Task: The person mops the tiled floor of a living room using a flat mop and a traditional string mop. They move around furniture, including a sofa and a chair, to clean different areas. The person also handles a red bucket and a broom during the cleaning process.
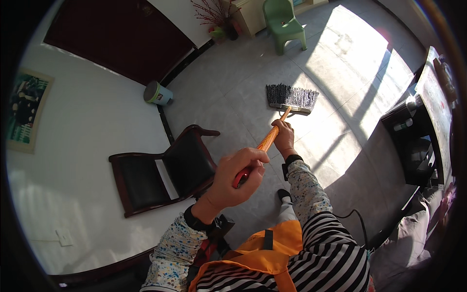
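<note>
Both hands grip broom (272, 130): left hand (238, 177) near red end, right hand (283, 136) farther down. Bristles on sunlit floor (243, 82); no dirt pile visible, sweeping progress unclear.

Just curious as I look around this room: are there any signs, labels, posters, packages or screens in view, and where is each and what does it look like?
Framed rectangular picture: on the white wall at far left, greens and dark tones, pale frame.
Large flat printed sheet: far right edge, above the dark desk, whitish with red and coloured patches.
Band label on the small round grey waste bin: by the dark door, greenish strip.
No lit screen that I can tell.
</note>
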A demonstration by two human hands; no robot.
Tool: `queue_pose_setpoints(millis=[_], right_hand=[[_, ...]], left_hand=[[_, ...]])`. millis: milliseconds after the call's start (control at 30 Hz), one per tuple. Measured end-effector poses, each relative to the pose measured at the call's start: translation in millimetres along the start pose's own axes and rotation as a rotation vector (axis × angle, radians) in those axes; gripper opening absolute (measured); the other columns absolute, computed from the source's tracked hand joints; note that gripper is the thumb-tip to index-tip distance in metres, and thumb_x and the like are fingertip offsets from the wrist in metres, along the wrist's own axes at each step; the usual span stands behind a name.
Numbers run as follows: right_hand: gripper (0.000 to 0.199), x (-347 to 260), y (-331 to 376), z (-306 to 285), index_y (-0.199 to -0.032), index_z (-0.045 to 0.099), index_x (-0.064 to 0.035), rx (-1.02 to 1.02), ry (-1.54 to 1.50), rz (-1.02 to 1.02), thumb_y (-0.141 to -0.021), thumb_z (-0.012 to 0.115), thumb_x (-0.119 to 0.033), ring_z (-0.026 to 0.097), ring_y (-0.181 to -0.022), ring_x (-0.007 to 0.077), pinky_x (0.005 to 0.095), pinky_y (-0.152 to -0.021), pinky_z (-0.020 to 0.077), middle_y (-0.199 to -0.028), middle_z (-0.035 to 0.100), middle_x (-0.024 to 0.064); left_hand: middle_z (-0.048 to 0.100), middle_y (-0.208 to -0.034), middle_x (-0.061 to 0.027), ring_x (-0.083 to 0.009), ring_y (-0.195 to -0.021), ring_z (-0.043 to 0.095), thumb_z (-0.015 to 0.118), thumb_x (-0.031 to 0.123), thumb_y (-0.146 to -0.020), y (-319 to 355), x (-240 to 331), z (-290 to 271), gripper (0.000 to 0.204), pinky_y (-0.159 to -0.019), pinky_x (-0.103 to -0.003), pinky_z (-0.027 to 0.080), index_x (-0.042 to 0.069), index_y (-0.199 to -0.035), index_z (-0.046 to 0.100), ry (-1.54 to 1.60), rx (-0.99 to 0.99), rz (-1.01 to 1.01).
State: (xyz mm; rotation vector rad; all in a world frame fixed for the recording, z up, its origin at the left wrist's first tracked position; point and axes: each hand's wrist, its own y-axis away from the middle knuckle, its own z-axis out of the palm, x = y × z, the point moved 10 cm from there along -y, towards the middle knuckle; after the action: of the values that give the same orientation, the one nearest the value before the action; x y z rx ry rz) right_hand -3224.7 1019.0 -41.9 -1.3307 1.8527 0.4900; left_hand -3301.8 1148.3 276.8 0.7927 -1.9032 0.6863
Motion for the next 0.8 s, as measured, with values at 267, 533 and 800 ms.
queue_pose_setpoints(millis=[267,533,800], right_hand=[[0.015,-68.1,198.9,-27.2,-0.093,0.067,-0.0151,-0.125,-0.052,-0.067,-0.079,0.072,-0.018,0.061,-0.102,0.0304,0.0428,-0.090,0.0485,-0.096,0.070,0.0017],[0.021,-154.2,454.0,-18.3,-0.096,0.066,-0.0131,-0.376,-0.028,-0.203,-0.078,0.071,-0.023,0.062,-0.097,0.0298,0.0427,-0.083,0.0505,-0.092,0.068,0.0035],[0.023,-190.8,610.0,16.6,-0.098,0.067,-0.0098,-0.801,-0.097,-0.258,-0.078,0.065,-0.023,0.064,-0.093,0.0385,0.0495,-0.080,0.0513,-0.090,0.068,0.0140]], left_hand=[[0.060,-0.065,-0.0011,-0.0084,-0.059,0.058,0.050,-0.001,-0.089,160.0,90.0,10.7,0.024,-0.068,-0.025,0.051,0.000,-0.111,0.058,0.023,-0.002,-0.036],[0.060,-0.066,0.0001,-0.0065,-0.061,0.058,0.051,0.001,-0.089,372.4,147.7,-6.5,0.031,-0.065,-0.023,0.049,0.001,-0.119,0.055,0.155,0.126,-0.091],[0.054,-0.065,0.0008,-0.0078,-0.058,0.054,0.052,0.000,-0.089,477.1,164.3,-27.9,0.027,-0.065,-0.028,0.050,-0.001,-0.116,0.055,0.319,0.367,-0.127]])
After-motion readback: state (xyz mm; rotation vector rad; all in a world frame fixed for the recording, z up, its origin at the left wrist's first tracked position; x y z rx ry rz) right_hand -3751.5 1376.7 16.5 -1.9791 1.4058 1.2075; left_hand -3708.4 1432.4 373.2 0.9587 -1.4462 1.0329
